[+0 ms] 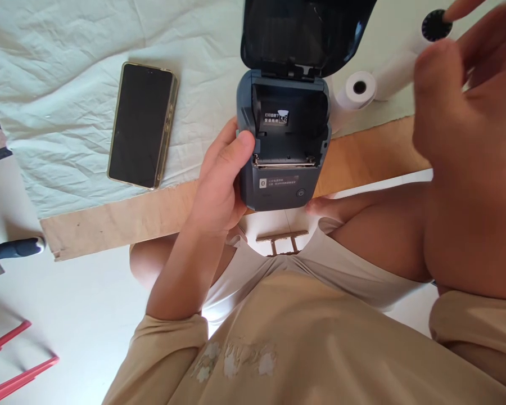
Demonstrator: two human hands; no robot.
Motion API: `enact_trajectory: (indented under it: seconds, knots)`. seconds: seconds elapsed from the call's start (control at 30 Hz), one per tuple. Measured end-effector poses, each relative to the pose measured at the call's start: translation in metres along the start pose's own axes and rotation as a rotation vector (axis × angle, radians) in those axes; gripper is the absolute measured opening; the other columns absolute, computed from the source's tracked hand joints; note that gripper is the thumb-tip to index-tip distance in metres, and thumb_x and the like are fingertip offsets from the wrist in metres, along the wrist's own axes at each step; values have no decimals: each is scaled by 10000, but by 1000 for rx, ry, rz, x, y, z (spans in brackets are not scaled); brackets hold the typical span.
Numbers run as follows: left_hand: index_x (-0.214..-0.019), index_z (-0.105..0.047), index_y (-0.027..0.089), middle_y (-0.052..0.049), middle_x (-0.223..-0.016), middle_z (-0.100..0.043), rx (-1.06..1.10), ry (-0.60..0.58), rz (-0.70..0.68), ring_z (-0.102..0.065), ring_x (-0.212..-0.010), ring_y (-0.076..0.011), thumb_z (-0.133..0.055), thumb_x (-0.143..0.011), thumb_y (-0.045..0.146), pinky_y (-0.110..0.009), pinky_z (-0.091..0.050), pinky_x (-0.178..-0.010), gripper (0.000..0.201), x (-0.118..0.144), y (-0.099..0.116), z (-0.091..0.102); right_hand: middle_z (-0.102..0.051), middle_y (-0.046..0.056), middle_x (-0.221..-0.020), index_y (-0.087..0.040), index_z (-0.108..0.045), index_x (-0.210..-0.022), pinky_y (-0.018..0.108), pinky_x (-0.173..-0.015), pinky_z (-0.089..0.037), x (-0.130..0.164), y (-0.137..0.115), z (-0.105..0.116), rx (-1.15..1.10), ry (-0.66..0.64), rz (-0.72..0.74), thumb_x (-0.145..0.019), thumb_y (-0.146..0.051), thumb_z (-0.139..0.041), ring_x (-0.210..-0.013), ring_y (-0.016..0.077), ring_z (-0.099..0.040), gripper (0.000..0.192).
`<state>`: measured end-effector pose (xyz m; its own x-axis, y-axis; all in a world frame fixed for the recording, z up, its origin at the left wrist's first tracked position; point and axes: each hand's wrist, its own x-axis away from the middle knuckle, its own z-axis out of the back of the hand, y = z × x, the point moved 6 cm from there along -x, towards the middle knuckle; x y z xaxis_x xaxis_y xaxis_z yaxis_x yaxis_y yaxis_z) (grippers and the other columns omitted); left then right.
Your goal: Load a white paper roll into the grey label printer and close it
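My left hand (221, 177) grips a dark blue portable label printer (278, 188) by its left side, with the thumb on the edge of the casing. Its black lid (303, 34) is swung up, and the paper bay (293, 126) inside holds no roll. At the upper right, my right hand (472, 95) is close to the camera. Its thumb and a finger are closed on the black end of a white paper roll (407, 53), whose body is blurred. A smaller white roll (352, 95) with a dark core lies between that roll and the printer.
A smartphone (141, 124) with a dark screen lies on the pale cloth (194, 67) at the left. The wooden board edge (109, 219) runs along my knees. A dark-handled tool (17, 249) and red bars (21, 379) are at the far left.
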<state>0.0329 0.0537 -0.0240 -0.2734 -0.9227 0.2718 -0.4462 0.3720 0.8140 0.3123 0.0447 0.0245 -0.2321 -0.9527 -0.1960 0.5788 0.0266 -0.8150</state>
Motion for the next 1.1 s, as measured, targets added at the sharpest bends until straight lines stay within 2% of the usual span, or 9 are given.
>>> enact_trajectory:
  seconds: [0.1, 0.2, 0.33, 0.43, 0.63, 0.73, 0.87, 0.97, 1.1]
  knots:
    - [-1019, -841, 262, -19, -925, -862, 28, -69, -23, -867, -1062, -258, -768, -1030, 583, -303, -678, -788, 330, -1, 0, -5, -622, -3, -1575, -354, -625, -1548, 387, -1156, -614, 10, -28, -26, 315, -141, 257, -1043, -304, -691, -1429, 246, -671, 511]
    - [-977, -829, 278, -6, -952, -876, 17, -107, -21, -865, -1087, -273, -748, -1019, 636, -307, -682, -757, 370, -1, -1, -9, -656, 102, -1485, -269, -605, -1556, 512, -1233, -604, 10, -28, -50, 376, -303, 217, -979, -318, -751, -1401, 311, -677, 597]
    - [-992, -828, 284, -15, -967, -881, -13, -22, -48, -858, -1144, -293, -661, -1054, 712, -325, -684, -801, 463, -1, -1, -2, -664, 101, -1367, -341, -656, -1487, 508, -1137, -631, 4, -22, -57, 391, -311, 209, -968, -239, -702, -1255, 280, -694, 531]
    - [-1100, -838, 288, -8, -1053, -890, -16, -42, -20, -848, -1174, -285, -670, -1055, 711, -320, -683, -828, 457, -1, -4, 3, -684, 74, -1248, -373, -625, -1539, 494, -1081, -620, 5, -19, -54, 381, -285, 200, -950, -231, -719, -1091, 243, -679, 614]
    - [-1005, -794, 257, -21, -966, -834, -2, 15, 11, -857, -1124, -264, -701, -1060, 646, -368, -708, -914, 403, 2, 1, -5, -692, -3, -1118, -324, -599, -1500, 306, -864, -568, 8, -20, -45, 200, -170, -11, -845, -163, -873, -826, 96, -529, 728]
    - [-999, -771, 253, -24, -900, -818, -26, 4, 27, -849, -1166, -282, -759, -1030, 603, -372, -698, -945, 352, 4, 5, -14, -619, -25, -998, -259, -627, -1337, 213, -665, -500, 4, -24, -45, -20, -126, -48, -811, -74, -849, -780, 61, -551, 601]
    - [-1001, -797, 249, -7, -913, -833, 3, 3, 27, -861, -1102, -261, -781, -1014, 589, -330, -693, -873, 340, 3, 5, -14, -684, -12, -994, -240, -666, -1183, 231, -613, -608, 4, -19, -57, -398, -256, -223, -811, -186, -862, -728, 95, -703, 424]
    - [-972, -820, 243, 12, -918, -843, 16, 41, 41, -855, -935, -193, -788, -1011, 554, -276, -682, -772, 315, 3, 4, -11, -672, -31, -856, -255, -686, -1149, 234, -611, -627, 9, -13, -64, -526, -323, -364, -747, -303, -921, -690, 115, -703, 468]
    - [-990, -821, 253, 4, -870, -818, -3, 21, 30, -858, -973, -210, -757, -1025, 574, -294, -698, -856, 329, 3, 4, -12, -705, -23, -914, -265, -657, -1176, 245, -612, -615, 13, -10, -65, -536, -365, -387, -697, -393, -1001, -734, 128, -715, 603]
